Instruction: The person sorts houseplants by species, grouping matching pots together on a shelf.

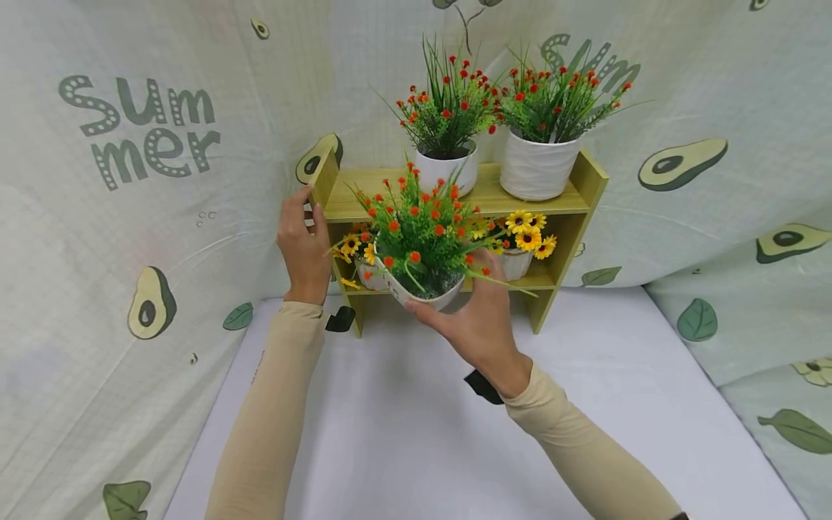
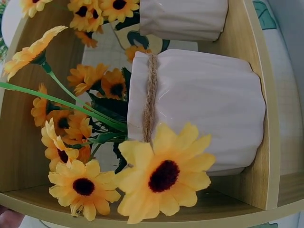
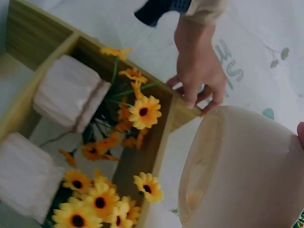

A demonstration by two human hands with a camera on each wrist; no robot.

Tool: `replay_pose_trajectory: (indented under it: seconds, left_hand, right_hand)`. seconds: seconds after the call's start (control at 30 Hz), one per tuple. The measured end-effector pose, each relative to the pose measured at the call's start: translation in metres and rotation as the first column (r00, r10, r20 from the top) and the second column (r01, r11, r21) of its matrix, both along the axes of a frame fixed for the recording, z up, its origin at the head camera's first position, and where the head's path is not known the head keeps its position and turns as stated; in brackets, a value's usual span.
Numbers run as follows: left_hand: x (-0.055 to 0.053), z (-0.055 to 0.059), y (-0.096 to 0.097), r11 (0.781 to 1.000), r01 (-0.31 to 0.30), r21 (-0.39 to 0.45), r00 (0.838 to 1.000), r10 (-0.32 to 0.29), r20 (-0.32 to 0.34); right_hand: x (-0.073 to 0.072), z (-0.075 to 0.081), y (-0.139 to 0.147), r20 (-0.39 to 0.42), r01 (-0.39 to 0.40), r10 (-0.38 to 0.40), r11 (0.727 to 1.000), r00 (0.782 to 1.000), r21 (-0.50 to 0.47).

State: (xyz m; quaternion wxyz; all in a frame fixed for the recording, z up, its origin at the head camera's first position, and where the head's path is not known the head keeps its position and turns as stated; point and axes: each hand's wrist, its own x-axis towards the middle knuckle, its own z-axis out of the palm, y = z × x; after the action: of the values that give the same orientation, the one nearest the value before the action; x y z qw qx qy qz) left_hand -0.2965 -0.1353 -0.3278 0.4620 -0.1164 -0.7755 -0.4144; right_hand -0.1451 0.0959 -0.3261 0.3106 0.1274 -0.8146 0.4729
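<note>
My right hand (image 1: 484, 328) grips a white pot (image 3: 251, 166) planted with orange-red flowers and grass (image 1: 422, 231), thumb on its near rim. The pot is held up in front of a small two-tier wooden shelf (image 1: 489, 191), tipped so its bottom shows in the right wrist view. At the shelf's upper left corner, my left hand (image 1: 304, 249) holds the side panel between thumb and fingers. On the lower tier, a pale pot (image 2: 204, 109) with a twine band and yellow daisy-like flowers (image 2: 164, 183) stands near the left end, partly hidden by the held plant in the head view.
Two white pots of red flowers, a left one (image 1: 448, 172) and a right one (image 1: 539, 167), stand on the top tier. Another pale pot (image 1: 516, 265) with yellow flowers sits below. Avocado-print cloth (image 1: 182, 238) hangs behind and beside the white table (image 1: 416, 433).
</note>
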Motion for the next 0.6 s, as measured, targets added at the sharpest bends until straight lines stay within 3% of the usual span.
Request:
replay_pose_trajectory:
  seconds: [0.17,0.27,0.6]
  left_hand:
    - [0.001,0.001,-0.001,1.0,0.005,0.001,1.0,-0.005,0.015]
    - [0.003,0.001,-0.001,1.0,0.006,0.0,1.0,-0.006,0.016]
    - [0.003,0.0,-0.001,1.0,0.008,-0.014,1.0,-0.008,0.009]
  right_hand:
    - [-0.032,0.022,-0.014,-0.13,0.056,-0.043,0.994,0.991,0.094]
    - [-0.05,0.033,-0.024,-0.164,0.093,-0.068,0.985,0.984,0.149]
    - [-0.091,0.052,-0.048,-0.073,0.163,-0.149,0.955,0.986,0.249]
